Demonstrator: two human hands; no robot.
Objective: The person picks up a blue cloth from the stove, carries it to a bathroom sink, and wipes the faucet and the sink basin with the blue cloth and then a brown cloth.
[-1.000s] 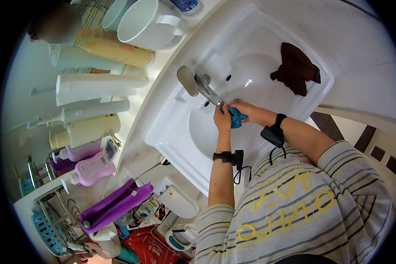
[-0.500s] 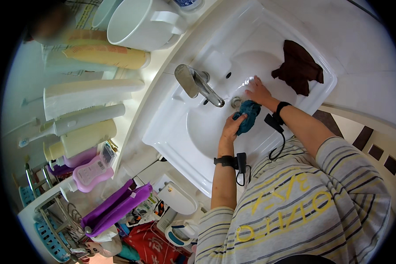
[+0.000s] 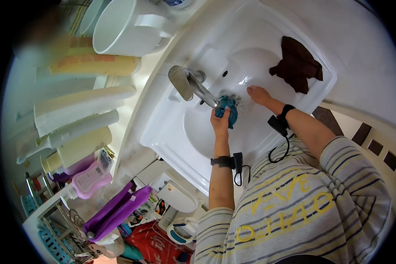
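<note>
A wet, crumpled teal cloth [image 3: 229, 118] is gripped in my left hand [image 3: 219, 123], right under the spout of the chrome faucet [image 3: 199, 90]. Water splashes around the cloth, which hides the drain. To its right, my right hand [image 3: 259, 95] hovers over the basin of the white sink [image 3: 156, 132]; its fingers look curled together, with nothing seen in them. A dark brown cloth [image 3: 297, 66] lies spread on the sink's right side, apart from both hands.
Left of the sink, a ledge carries a white mug [image 3: 125, 31], a yellow tube [image 3: 97, 66], an electric toothbrush [image 3: 81, 128] and a pink bottle [image 3: 91, 180]. Below them are a purple folded item [image 3: 119, 211] and a wire rack with a blue basket [image 3: 55, 244].
My left hand has carried the teal cloth left and up, under the spout, where water now splashes. My right hand's spread fingers have drawn in. The brown cloth stays put.
</note>
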